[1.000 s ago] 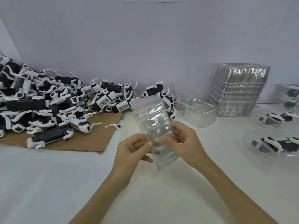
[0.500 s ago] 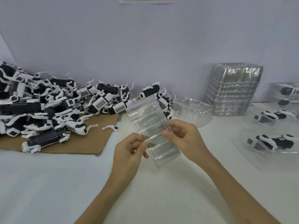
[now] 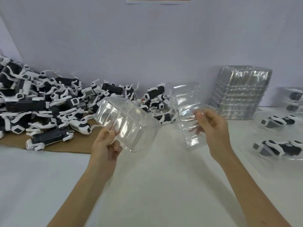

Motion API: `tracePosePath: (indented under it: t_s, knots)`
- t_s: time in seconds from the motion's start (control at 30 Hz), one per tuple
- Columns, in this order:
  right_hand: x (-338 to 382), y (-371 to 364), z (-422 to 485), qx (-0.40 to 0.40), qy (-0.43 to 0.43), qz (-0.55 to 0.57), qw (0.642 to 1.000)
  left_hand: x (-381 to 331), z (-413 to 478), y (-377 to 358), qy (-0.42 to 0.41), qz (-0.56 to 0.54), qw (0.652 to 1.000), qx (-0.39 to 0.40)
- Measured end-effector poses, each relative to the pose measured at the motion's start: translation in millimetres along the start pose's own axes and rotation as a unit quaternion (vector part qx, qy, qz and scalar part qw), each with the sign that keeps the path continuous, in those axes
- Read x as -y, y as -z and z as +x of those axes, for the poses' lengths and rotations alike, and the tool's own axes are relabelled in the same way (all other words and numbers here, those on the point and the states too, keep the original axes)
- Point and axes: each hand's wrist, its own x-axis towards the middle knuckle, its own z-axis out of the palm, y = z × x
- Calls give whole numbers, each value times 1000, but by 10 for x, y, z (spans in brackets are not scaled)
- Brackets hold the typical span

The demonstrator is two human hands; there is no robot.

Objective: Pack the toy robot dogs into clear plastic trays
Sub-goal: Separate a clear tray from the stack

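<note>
My left hand (image 3: 105, 145) pinches the near edge of a clear plastic tray (image 3: 129, 123) held above the table at centre left. A second clear tray (image 3: 188, 112) is gripped by my right hand (image 3: 213, 128) at centre right; the two trays are apart, with a gap between them. A big heap of black-and-white toy robot dogs (image 3: 49, 105) lies at the left, partly on a brown cardboard sheet (image 3: 73, 143). More dogs (image 3: 155, 99) lie behind the trays.
A tall stack of clear trays (image 3: 241, 92) stands at the back right. Packed dogs in clear trays (image 3: 282, 148) lie along the right edge. The white table (image 3: 147, 185) runs toward me; a pale wall closes the back.
The two nested trays that both hands held together have been pulled apart. My left hand moved left with one tray, my right hand moved right with the other.
</note>
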Motion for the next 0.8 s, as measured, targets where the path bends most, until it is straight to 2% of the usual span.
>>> tracePosePath:
  t_s: [0.2, 0.33, 0.5, 0.7, 0.8]
  knots:
    - [29, -39, -45, -26, -8, 0, 1000, 95, -80, -106, 9, 69, 995, 65]
    - [21, -1, -27, -58, -32, 18, 998, 127, -129, -175, 22, 75, 993, 88]
    - [-10, 36, -2, -61, -58, 43, 995, 120, -149, -186, 21, 92, 992, 84]
    - [-50, 27, -14, -89, 13, -28, 996, 105, -147, -196, 19, 89, 993, 77]
    - [-103, 29, -29, -108, 55, -108, 987, 106, -162, -201, 21, 66, 994, 80]
